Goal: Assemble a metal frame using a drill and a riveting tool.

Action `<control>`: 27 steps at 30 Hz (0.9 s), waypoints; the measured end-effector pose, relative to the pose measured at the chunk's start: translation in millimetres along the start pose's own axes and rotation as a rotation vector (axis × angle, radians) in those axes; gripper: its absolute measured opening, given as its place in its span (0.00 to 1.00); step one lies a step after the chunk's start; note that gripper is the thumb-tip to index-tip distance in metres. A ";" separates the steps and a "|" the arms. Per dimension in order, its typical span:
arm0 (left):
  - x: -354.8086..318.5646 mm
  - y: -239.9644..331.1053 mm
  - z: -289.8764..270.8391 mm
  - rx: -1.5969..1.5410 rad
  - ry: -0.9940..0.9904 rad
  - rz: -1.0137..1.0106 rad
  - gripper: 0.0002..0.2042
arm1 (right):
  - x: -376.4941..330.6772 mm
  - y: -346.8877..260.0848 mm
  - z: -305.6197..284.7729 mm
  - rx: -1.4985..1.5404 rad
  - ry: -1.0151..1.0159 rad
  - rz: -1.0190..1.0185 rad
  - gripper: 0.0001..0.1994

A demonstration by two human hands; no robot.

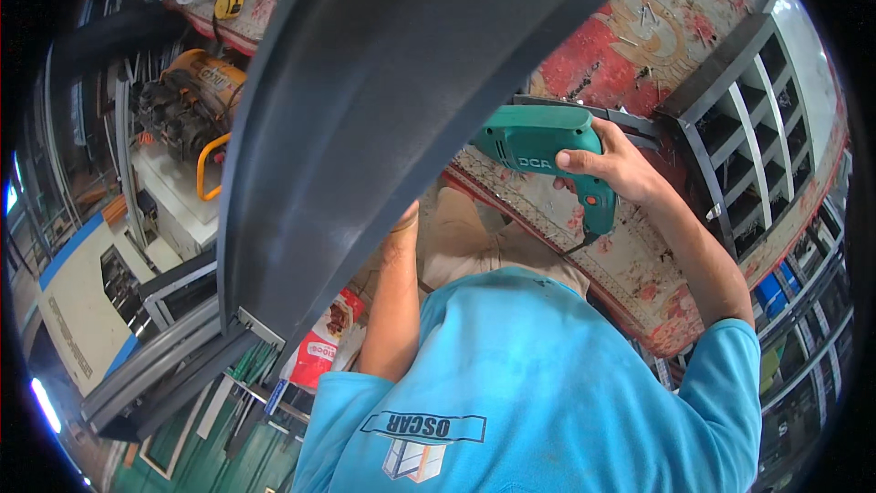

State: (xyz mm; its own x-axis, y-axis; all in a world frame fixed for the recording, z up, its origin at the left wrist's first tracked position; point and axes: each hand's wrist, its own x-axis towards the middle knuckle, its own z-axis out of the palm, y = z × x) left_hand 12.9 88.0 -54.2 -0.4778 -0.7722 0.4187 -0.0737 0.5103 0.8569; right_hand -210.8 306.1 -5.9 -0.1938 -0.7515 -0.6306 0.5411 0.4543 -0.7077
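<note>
A green corded power drill (538, 139) is in my right hand (620, 162), its fingers wrapped round the handle. The front of the drill is hidden behind a long dark grey metal profile (365, 100), which slants across the view close to the camera. I cannot make out a bit or where it points. My left hand (407, 216) reaches up under the same profile; only its wrist edge shows and its fingers are covered. Beneath the drill is a table (639, 278) with a worn floral cloth.
A dark slatted metal frame (730, 141) lies on the table's right side, and loose screws are scattered on the cloth. At the upper left are a yellow tape measure (230, 4) and an orange machine (203, 73). A red and white bag (319, 347) stands near my left arm, beside metal bars (164, 370).
</note>
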 end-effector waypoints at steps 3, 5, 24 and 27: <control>-3.2 -5.1 -0.2 0.048 0.023 -0.007 0.16 | 7.5 -10.9 5.2 -0.033 -0.067 0.015 0.35; -0.8 -9.8 0.4 -0.025 0.058 -0.043 0.16 | 10.2 -18.1 11.4 -0.092 -0.040 0.028 0.34; -15.5 -48.5 -11.2 -0.364 0.014 -0.029 0.17 | 32.3 -56.1 9.6 -0.410 -0.078 -0.074 0.32; -12.9 -34.8 -7.2 -0.330 0.014 -0.021 0.17 | 45.4 -43.2 4.9 -0.436 -0.047 -0.093 0.32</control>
State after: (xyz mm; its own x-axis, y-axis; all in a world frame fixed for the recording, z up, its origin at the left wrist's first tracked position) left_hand 28.0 77.4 -87.3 -0.4673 -0.7875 0.4018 0.2054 0.3453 0.9157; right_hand -238.9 250.0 -2.4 -0.1827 -0.8152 -0.5496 0.1254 0.5351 -0.8354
